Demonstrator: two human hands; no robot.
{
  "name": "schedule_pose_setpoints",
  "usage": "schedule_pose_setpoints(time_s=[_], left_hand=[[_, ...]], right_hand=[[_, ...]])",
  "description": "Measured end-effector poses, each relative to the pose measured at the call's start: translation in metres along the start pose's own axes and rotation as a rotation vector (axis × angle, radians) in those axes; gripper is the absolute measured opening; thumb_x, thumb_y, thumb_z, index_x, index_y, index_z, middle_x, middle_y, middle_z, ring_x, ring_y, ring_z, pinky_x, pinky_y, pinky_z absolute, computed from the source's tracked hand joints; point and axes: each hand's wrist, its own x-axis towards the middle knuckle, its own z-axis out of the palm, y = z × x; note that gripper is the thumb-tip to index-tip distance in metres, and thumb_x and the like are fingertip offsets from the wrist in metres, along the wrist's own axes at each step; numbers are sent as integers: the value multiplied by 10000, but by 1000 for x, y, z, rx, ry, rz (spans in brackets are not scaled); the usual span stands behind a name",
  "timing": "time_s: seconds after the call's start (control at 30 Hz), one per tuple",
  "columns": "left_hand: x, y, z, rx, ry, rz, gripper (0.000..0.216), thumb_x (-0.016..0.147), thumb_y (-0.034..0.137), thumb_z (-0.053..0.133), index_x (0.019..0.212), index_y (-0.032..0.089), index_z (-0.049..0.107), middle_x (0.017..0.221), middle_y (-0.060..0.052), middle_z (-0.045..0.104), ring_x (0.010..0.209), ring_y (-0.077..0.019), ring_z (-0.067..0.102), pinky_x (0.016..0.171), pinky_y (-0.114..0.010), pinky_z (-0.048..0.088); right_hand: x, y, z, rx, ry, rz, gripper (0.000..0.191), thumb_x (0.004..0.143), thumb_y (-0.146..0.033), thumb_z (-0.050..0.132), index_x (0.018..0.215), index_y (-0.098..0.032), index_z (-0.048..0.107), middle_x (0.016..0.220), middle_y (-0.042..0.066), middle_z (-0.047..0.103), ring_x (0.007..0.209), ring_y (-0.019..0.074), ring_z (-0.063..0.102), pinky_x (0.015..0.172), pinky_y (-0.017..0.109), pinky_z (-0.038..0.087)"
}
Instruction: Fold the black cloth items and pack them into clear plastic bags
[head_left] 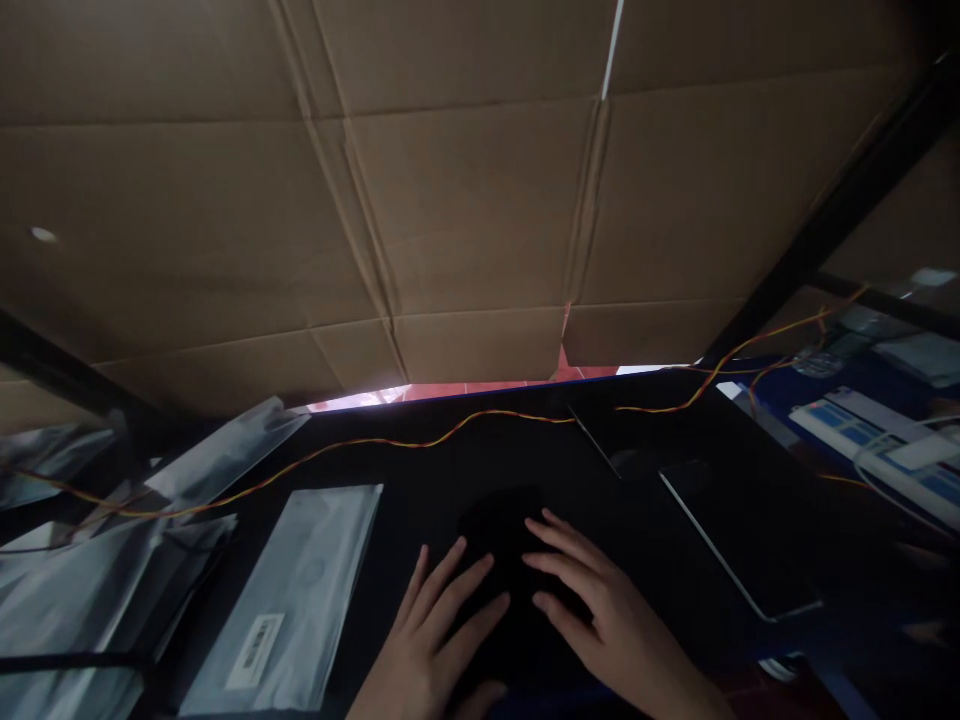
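My left hand (442, 630) is over the dark table surface (427, 470) at the bottom middle, fingers spread and nothing in them. Facing it, my right hand (600, 610) also has its fingers apart and holds nothing. A gap of dark surface lies between the two sets of fingertips. Left of my left hand lies a flat translucent plastic bag (300, 570) with a white barcode label (255, 650). To the right of my right hand is a dark flat panel (742, 540) with a light edge, perhaps a phone or tablet.
A red and yellow twisted wire (420, 440) runs across the table. More plastic bags (82, 580) are piled at the left. Behind stands a cardboard sheet (465, 210). Blue and white boxes (877, 430) sit at the right, near a dark slanted frame bar (817, 230).
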Motion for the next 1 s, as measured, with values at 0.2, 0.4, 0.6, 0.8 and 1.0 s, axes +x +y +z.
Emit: schedule_pose_setpoints(time_s=[0.2,0.4,0.6,0.8,1.0], left_hand=[[11,8,8,-218,179,-73,142,1042,179,629,1139,257,698,1075,-37,798,1267,-220,744,1186,-426,577],[19,14,16,-193,307,-146,219,990,37,543,1010,238,627,1131,-68,767,1355,-227,676,1202,-420,553],[21,11,1,-43,276,-121,66,1029,244,661,1029,266,724,1077,-2,779,1180,-214,684,1299,-410,354],[23,16,-3,-93,221,-91,171,1108,285,560,1074,257,725,1038,-3,769,1052,-220,655,1105,-406,392],[37,20,-17,-161,98,-67,237,1106,383,573,930,242,649,820,38,699,768,-177,637,801,-361,460]], right_hand=[[-5,-6,-1,-73,-137,-58,647,867,-367,920,1469,-388,686,1767,-7,408,1657,378,306,1271,618,438],[-5,3,14,-202,167,-312,592,872,61,636,1346,-284,718,1607,31,623,1543,286,510,1195,504,554],[-10,9,19,-239,295,-323,575,863,84,616,1284,-290,732,1345,36,744,1278,251,678,1020,403,642],[-13,5,16,-228,254,-342,412,886,-21,729,1212,-274,719,1209,27,748,1141,262,687,966,407,618],[-9,7,22,-223,316,-389,384,959,79,547,1124,-236,693,1084,11,750,1035,212,676,908,349,571]])
